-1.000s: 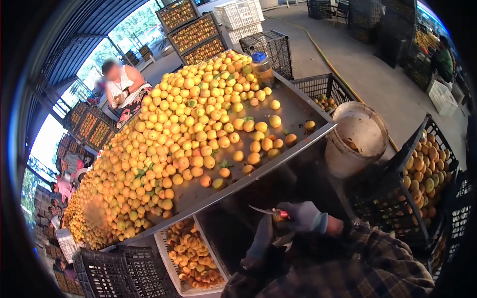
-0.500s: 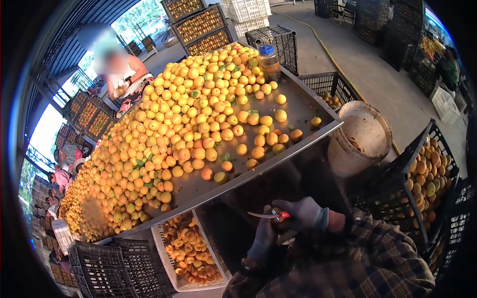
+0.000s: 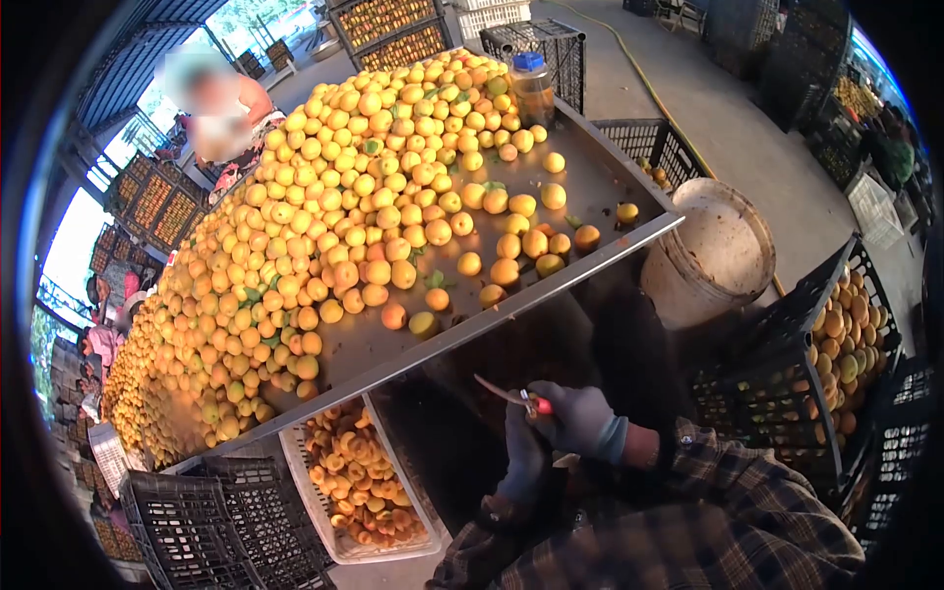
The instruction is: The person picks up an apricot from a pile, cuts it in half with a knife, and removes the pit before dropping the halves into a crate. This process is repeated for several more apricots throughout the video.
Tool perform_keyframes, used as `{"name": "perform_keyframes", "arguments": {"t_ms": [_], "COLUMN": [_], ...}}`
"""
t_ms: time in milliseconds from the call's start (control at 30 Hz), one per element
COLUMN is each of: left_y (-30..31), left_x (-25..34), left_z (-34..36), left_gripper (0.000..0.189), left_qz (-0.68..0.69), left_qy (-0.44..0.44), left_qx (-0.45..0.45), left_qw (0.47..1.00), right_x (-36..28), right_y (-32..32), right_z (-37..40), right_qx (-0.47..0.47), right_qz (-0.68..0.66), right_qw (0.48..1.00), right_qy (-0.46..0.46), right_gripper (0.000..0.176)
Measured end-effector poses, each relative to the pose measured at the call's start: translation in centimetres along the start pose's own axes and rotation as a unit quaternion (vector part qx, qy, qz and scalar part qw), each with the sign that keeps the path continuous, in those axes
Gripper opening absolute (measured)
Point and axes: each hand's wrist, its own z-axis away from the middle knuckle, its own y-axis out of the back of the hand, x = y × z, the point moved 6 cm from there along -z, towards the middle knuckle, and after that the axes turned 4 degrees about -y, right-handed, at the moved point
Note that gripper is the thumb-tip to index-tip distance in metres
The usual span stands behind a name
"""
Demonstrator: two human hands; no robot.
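A small curved knife [image 3: 501, 389] with a red handle is held in my right hand [image 3: 580, 421], which wears a grey glove. Its blade points up and to the left. Close below and left of it, my left hand [image 3: 523, 457], also gloved, is raised with the fingertips near the knife handle; whether it holds anything is hidden. Both hands are over the dark area in front of the metal table [image 3: 433, 357]. A large heap of yellow-orange fruit [image 3: 324, 226] covers much of the table.
A white crate [image 3: 429, 543] of cut fruit stands below the table edge, beside black crates [image 3: 211, 521]. To the right are a dirty white bucket [image 3: 678, 285] and a black crate of fruit [image 3: 836, 452]. A jar [image 3: 532, 93] stands on the table; a person [image 3: 221, 128] sits beyond.
The view has shifted a little, so the table and crates appear slightly moved. The knife and both hands have come slightly higher in view, still close together.
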Motion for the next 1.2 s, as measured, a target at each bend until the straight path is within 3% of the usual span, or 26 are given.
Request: {"name": "perform_keyframes", "arguments": {"t_ms": [167,267,333,433,467,500,533,600,633,667,733,800,867,900,967,1133,1200], "left_y": [3.0,2.7,0.8,0.2,-0.1,-0.1,-0.2,-0.7,-0.8,-0.5,-0.8,-0.6,-1.5,-1.8,-2.9,-3.0,-3.1], "left_x": [-2.0,-1.2,1.1,1.4,1.7,1.2,0.8,1.8,2.1,2.0,2.6,3.1,4.0,4.3,4.5,4.2,4.0], "left_z": [-2.6,-2.5,-1.2,-1.5,-1.6,-1.5,-1.4,-1.0,-0.6,-0.5,-0.6,-0.5,0.3,0.7,1.4,3.0,3.3], "left_gripper": [0.041,0.044,0.045,0.043,0.043,0.042,0.041,0.040,0.039,0.039,0.038,0.035,0.031,0.031,0.030,0.035,0.038], "left_qz": [0.035,-0.032,-0.178,-0.232,-0.232,-0.144,-0.053,-0.099,-0.151,-0.148,-0.148,-0.117,-0.254,-0.254,-0.191,-0.156,-0.164], "left_qy": [-0.039,-0.057,-0.117,-0.173,-0.179,-0.135,-0.091,-0.109,-0.113,-0.120,-0.183,-0.169,-0.220,-0.219,-0.180,-0.131,-0.124], "left_qx": [0.038,0.042,0.057,0.028,0.024,0.037,0.049,0.027,0.010,0.013,-0.011,-0.024,-0.071,-0.073,-0.120,-0.136,-0.145], "left_qw": [0.998,0.997,0.975,0.957,0.956,0.980,0.993,0.989,0.982,0.982,0.972,0.978,0.939,0.939,0.957,0.970,0.968], "right_x": [1.2,2.2,2.5,3.1,3.0,2.6,2.5,3.5,4.3,4.3,2.7,2.1,2.6,3.0,3.1,1.4,1.8], "right_y": [-1.9,-3.0,-3.0,-3.4,-3.3,-2.5,-1.4,-1.5,-1.5,-1.9,-1.0,-0.5,-0.6,-0.9,-0.4,2.6,2.9], "right_z": [-0.3,-0.4,-0.6,-0.6,-0.4,-0.7,-1.0,-0.4,-0.3,-0.3,-0.9,-0.7,-0.5,-0.6,-0.4,0.7,1.3], "right_qx": [0.016,0.020,0.034,0.022,0.047,0.070,0.070,-0.027,-0.058,-0.064,-0.029,-0.026,-0.030,-0.048,-0.047,-0.073,-0.022], "right_qz": [-0.038,-0.090,-0.124,-0.211,-0.294,-0.373,-0.369,-0.608,-0.613,-0.612,-0.554,-0.569,-0.451,-0.391,-0.350,-0.283,-0.247], "right_qw": [0.998,0.990,0.984,0.961,0.943,0.918,0.920,0.738,0.721,0.723,0.806,0.801,0.881,0.906,0.923,0.947,0.968], "right_qy": [-0.057,-0.103,-0.125,-0.176,-0.150,-0.120,-0.110,-0.291,-0.318,-0.314,-0.209,-0.185,-0.139,-0.152,-0.156,-0.134,-0.030], "right_gripper": [0.038,0.036,0.036,0.037,0.037,0.037,0.037,0.035,0.035,0.035,0.037,0.040,0.043,0.049,0.050,0.052,0.046]}}
